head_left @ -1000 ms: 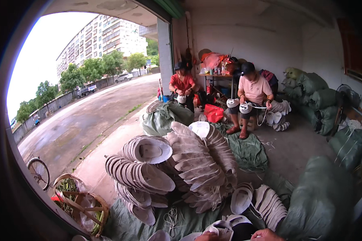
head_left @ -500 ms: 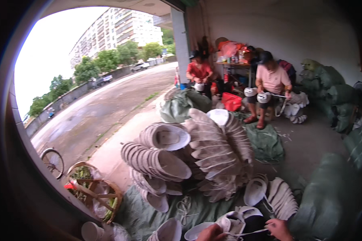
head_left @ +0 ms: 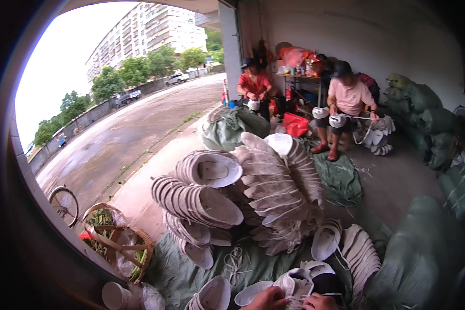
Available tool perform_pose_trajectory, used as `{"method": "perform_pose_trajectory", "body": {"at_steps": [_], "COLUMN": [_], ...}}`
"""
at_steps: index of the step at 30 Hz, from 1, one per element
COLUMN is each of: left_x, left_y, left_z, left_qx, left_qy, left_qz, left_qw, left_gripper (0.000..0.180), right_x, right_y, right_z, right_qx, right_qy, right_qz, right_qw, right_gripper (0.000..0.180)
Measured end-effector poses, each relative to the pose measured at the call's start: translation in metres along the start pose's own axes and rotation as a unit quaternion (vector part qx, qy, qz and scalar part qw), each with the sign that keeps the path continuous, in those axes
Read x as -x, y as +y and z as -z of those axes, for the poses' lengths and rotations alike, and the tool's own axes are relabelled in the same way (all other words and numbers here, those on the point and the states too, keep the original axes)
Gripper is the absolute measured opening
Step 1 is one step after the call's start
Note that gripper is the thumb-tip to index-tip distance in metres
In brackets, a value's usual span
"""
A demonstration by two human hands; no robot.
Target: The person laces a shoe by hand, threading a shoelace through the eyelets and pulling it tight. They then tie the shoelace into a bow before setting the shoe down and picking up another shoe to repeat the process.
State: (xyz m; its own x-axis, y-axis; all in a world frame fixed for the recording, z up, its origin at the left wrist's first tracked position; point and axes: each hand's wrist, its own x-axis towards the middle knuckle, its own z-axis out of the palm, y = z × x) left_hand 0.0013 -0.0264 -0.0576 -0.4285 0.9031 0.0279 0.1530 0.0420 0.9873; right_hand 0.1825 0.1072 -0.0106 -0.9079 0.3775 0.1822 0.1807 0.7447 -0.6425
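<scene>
Head view, hands (head_left: 270, 299) (head_left: 320, 301) at curved shoe (head_left: 293, 282), crinkled sheet (head_left: 171, 268)

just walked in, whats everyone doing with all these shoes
The person's left hand and right hand are close together at a pale shoe. Nested stacks of shoe uppers stand ahead on green sheeting. Farther back, a co-worker in pink holds a white lace, another in red a white shoe.
</scene>
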Motion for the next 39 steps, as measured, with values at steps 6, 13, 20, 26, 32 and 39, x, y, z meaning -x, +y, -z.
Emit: {"method": "perform_pose_trajectory", "body": {"at_steps": [6, 13, 20, 26, 32, 39], "left_x": [-0.004, -0.005, -0.005, -0.004, -0.012, 0.003], "left_y": [-0.004, -0.001, -0.003, 0.001, -0.010, 0.006], "left_z": [0.003, 0.005, 0.006, 0.006, 0.007, 0.000], "left_qx": [-0.038, -0.075, -0.070, -0.124, -0.096, -0.095], "left_qy": [-0.019, -0.023, -0.018, -0.037, -0.033, 0.012], "left_qz": [-0.029, -0.044, -0.039, -0.036, -0.023, -0.026], "left_qw": [0.999, 0.996, 0.997, 0.991, 0.995, 0.995], "left_gripper": [0.022, 0.022, 0.021, 0.021, 0.022, 0.022], "right_x": [0.006, 0.011, 0.010, 0.006, -0.004, 0.001], "right_y": [-0.003, 0.004, 0.009, -0.012, 0.008, -0.019], "right_z": [0.010, 0.005, -0.010, 0.001, -0.018, -0.006], "right_qx": [0.039, 0.033, 0.018, -0.033, 0.000, -0.118], "right_qy": [-0.025, 0.003, 0.023, 0.022, 0.057, -0.022], "right_qz": [-0.008, 0.025, 0.036, -0.050, 0.015, -0.126], "right_qw": [0.999, 0.999, 0.999, 0.998, 0.998, 0.985], "right_gripper": [0.014, 0.015, 0.008, 0.011, 0.008, 0.009]}}
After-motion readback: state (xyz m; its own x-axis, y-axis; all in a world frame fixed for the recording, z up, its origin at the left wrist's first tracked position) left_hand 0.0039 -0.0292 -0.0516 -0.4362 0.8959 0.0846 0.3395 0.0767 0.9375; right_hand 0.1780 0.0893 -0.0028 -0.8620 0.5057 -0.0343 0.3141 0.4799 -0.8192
